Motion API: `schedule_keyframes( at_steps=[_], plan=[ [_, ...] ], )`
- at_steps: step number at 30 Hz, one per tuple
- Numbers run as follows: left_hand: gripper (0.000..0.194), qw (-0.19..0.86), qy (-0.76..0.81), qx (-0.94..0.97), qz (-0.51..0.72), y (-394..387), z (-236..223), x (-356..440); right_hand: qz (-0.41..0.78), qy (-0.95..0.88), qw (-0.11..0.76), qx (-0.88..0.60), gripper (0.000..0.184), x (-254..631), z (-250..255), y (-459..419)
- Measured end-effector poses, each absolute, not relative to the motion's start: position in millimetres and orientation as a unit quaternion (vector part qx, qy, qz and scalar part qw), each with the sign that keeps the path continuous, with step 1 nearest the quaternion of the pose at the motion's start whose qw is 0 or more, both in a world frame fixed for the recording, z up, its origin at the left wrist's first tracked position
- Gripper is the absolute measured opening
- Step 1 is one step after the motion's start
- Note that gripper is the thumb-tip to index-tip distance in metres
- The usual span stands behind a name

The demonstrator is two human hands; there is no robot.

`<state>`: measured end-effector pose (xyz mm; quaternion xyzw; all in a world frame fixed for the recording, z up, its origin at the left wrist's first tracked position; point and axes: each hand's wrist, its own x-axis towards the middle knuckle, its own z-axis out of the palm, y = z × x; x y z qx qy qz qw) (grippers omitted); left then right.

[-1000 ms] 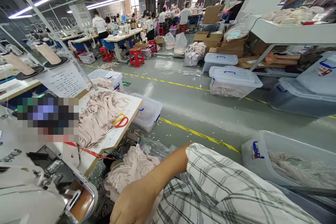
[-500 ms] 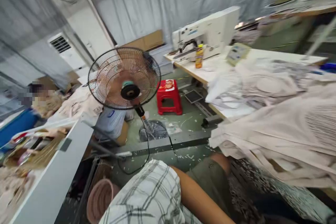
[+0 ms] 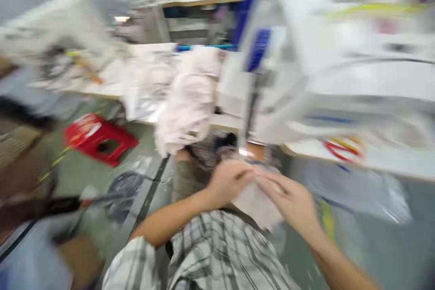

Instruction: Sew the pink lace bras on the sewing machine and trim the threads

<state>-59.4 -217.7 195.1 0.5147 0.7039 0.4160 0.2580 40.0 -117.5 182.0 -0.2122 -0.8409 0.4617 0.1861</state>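
Both hands are raised near the table edge in front of my plaid shirt. A pale pink fabric piece (image 3: 260,204) hangs down between them. My left hand (image 3: 229,181) pinches the fabric's top edge, its fingertips close to those of my right hand (image 3: 290,195), which also grips the edge. Motion blur smears the finger detail. Just beyond the hands, at the table edge, is a shiny metal part (image 3: 244,149) that I cannot make out clearly. A pile of pale pink garments (image 3: 190,104) drapes over the table edge ahead and to the left.
Large white machine (image 3: 340,72) at right, blurred. Red and yellow handled items (image 3: 345,148) lie on the table beneath it, and a clear plastic bag (image 3: 367,190) hangs below. At left are a red stool (image 3: 100,138), a fan pole (image 3: 102,199) and another sewing machine (image 3: 64,31).
The view has swung right, so fan, stool and garments now appear farther left. Both hands have come into view, holding a pale pink fabric piece.
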Motion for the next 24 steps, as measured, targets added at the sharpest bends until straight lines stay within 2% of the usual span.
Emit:
schedule_keyframes(
  at_steps=[3,7,10,16,24],
  plan=[
    [0.019,0.173,0.7,0.544,0.428,-189.0,186.6,-64.8,0.39,-0.831,0.245,-0.313,0.024,96.0,185.5,-82.1],
    [0.016,0.086,0.621,0.68,0.379,-182.5,198.1,-72.0,0.357,-0.865,0.237,-0.26,0.023,106.1,194.3,-59.2],
    [0.014,0.049,0.598,0.712,0.364,-186.8,212.4,-65.8,0.383,-0.869,0.215,-0.229,0.02,102.9,200.2,-58.7],
    [0.014,0.106,0.638,0.677,0.352,-181.1,213.4,-66.6,0.494,-0.834,0.132,-0.21,0.017,107.7,209.8,-54.3],
    [0.012,0.159,0.654,0.653,0.348,-176.2,211.6,-70.3,0.499,-0.84,0.102,-0.188,0.015,106.2,214.0,-47.4]
  ],
)
